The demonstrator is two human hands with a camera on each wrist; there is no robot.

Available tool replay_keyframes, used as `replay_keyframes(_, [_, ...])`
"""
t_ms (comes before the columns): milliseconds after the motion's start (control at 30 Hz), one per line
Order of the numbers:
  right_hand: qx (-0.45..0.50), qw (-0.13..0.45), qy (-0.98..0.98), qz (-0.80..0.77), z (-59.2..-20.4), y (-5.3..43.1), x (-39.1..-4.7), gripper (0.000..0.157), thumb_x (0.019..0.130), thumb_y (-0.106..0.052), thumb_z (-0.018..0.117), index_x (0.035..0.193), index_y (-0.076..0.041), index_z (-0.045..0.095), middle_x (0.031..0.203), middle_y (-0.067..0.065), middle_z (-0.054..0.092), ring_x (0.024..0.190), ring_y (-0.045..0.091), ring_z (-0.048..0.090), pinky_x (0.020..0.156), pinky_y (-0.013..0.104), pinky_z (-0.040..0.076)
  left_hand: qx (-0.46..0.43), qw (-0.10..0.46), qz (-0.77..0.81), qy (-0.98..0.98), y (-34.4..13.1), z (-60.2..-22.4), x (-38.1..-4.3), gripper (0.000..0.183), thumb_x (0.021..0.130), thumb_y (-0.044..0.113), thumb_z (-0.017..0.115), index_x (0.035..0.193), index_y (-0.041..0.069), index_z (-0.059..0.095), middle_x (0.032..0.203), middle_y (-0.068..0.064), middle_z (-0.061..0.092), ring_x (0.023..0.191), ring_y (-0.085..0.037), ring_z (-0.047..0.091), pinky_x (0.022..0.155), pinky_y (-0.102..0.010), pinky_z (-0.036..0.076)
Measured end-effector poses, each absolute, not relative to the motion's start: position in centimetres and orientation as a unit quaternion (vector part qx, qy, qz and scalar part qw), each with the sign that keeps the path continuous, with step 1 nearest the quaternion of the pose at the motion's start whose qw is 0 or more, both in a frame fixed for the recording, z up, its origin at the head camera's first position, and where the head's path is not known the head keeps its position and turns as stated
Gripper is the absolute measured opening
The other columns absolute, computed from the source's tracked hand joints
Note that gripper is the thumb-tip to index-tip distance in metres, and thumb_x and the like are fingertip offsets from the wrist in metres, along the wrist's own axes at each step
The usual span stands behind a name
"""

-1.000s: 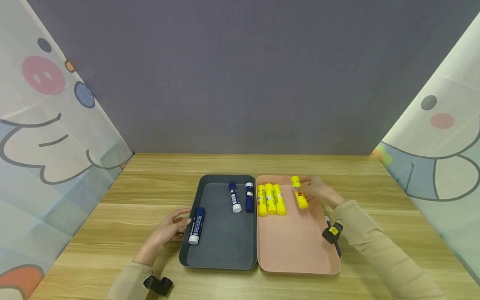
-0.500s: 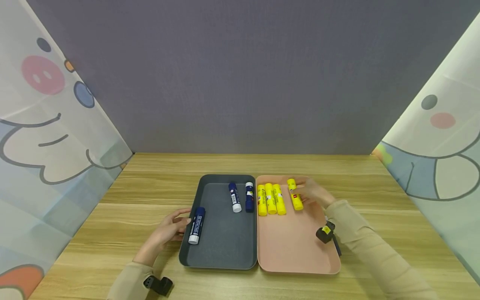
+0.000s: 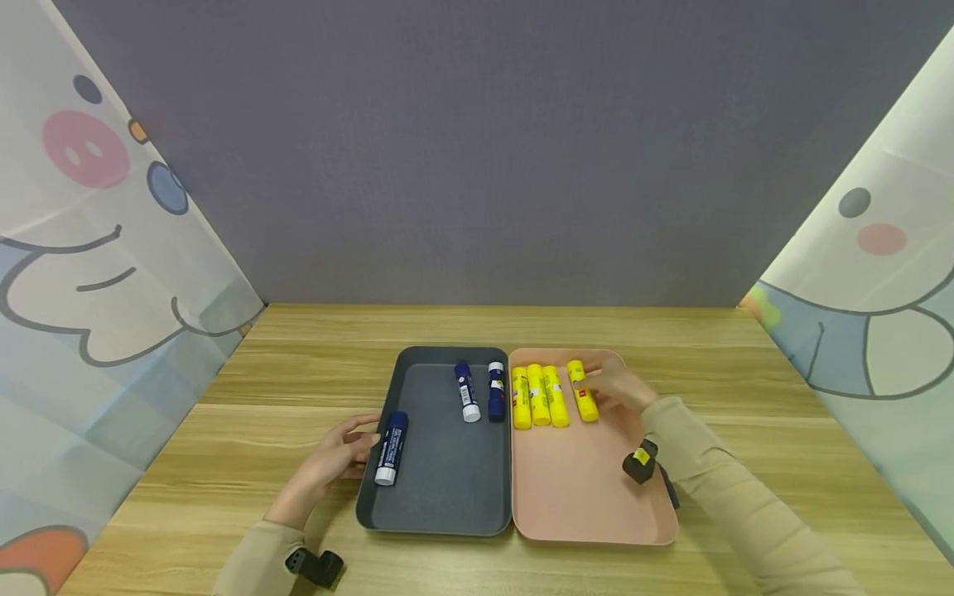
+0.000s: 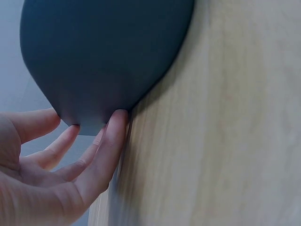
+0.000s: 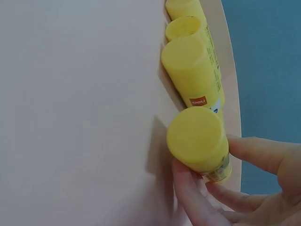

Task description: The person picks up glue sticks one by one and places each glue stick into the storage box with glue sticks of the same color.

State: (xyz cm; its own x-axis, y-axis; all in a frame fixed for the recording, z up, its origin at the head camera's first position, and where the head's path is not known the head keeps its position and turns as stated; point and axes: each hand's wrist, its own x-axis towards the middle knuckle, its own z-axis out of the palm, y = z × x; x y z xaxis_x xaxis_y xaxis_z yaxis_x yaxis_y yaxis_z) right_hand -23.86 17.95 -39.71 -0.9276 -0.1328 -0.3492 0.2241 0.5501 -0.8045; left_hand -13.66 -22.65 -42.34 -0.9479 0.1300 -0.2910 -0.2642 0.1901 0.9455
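Note:
My right hand [image 3: 614,382] pinches a yellow glue stick [image 3: 583,391] between thumb and fingers in the upper part of the pink tray [image 3: 589,497]. In the right wrist view this stick [image 5: 195,139] slants, one round end toward the camera. A row of 3 yellow glue sticks [image 3: 538,396] lies to its left along the tray's side. My left hand [image 3: 335,455] touches the left side of the dark grey tray [image 3: 447,497]; in the left wrist view its fingertips [image 4: 117,120] rest against the outer wall. Inside that tray lie 3 navy glue sticks with white ends, one [image 3: 392,449] near this hand.
Both trays stand side by side on a wooden table [image 3: 298,356], long edges meeting. A dark, narrow object [image 3: 668,487] by the pink tray's right edge is partly hidden by the right forearm. A grey panel [image 3: 477,165] rises behind; printed sheets [image 3: 879,273] flank the table.
My right hand has moved left and slightly down with the yellow glue stick, bringing it closer to the row of yellow ones. The left hand has stayed at the grey tray.

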Motion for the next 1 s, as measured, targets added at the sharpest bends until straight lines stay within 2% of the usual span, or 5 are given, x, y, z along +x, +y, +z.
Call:
replay_keyframes(333, [0.05, 0.186, 0.865, -0.464, -40.1, 17.8, -24.0, 0.052, 0.081, -0.01, 0.061, 0.125, 0.006, 0.038, 0.121, 0.023, 0.042, 0.07, 0.021, 0.055, 0.059, 0.035, 0.051, -0.043, 0.158, 0.635, 0.755, -22.7, -42.3, -13.7, 0.049, 0.09, 0.014, 0.05, 0.132, -0.003, 0.031, 0.106, -0.018, 0.055, 0.073, -0.018, 0.06, 0.066, -0.039, 0.05])
replay_keyframes(533, [0.052, 0.177, 0.866, -0.464, -40.1, 17.8, -24.0, 0.05, 0.08, -0.008, 0.062, 0.123, 0.007, 0.042, 0.119, 0.024, 0.045, 0.065, 0.02, 0.055, 0.058, 0.036, 0.051, -0.038, 0.161, 0.636, 0.754, -22.7, -42.3, -13.7, 0.05, 0.09, 0.015, 0.051, 0.133, -0.003, 0.031, 0.105, -0.017, 0.055, 0.074, -0.018, 0.06, 0.066, -0.039, 0.05])
replay_keyframes(700, [0.031, 0.183, 0.861, -0.473, -39.7, 18.0, -23.7, 0.046, 0.082, -0.006, 0.058, 0.122, 0.01, 0.042, 0.112, 0.026, 0.05, 0.062, 0.021, 0.058, 0.059, 0.038, 0.052, -0.038, 0.161, 0.637, 0.753, -22.7, -42.3, -13.7, 0.05, 0.09, 0.015, 0.051, 0.132, -0.003, 0.031, 0.105, -0.017, 0.055, 0.074, -0.018, 0.06, 0.066, -0.039, 0.05])
replay_keyframes(867, [0.04, 0.203, 0.855, -0.476, -39.2, 18.2, -23.6, 0.041, 0.085, -0.004, 0.051, 0.122, 0.01, 0.04, 0.099, 0.024, 0.055, 0.068, 0.022, 0.059, 0.061, 0.037, 0.052, -0.039, 0.157, 0.638, 0.753, -22.7, -42.3, -13.7, 0.05, 0.09, 0.015, 0.051, 0.132, -0.003, 0.031, 0.103, -0.016, 0.056, 0.073, -0.018, 0.06, 0.066, -0.039, 0.05])
replay_keyframes(1000, [0.036, 0.217, 0.858, -0.465, -38.7, 18.5, -23.6, 0.043, 0.086, -0.004, 0.05, 0.125, 0.008, 0.039, 0.106, 0.025, 0.053, 0.075, 0.023, 0.059, 0.064, 0.036, 0.052, -0.037, 0.157, 0.639, 0.752, -22.7, -42.4, -13.7, 0.05, 0.09, 0.014, 0.051, 0.132, -0.004, 0.031, 0.103, -0.016, 0.056, 0.073, -0.018, 0.06, 0.066, -0.039, 0.05])
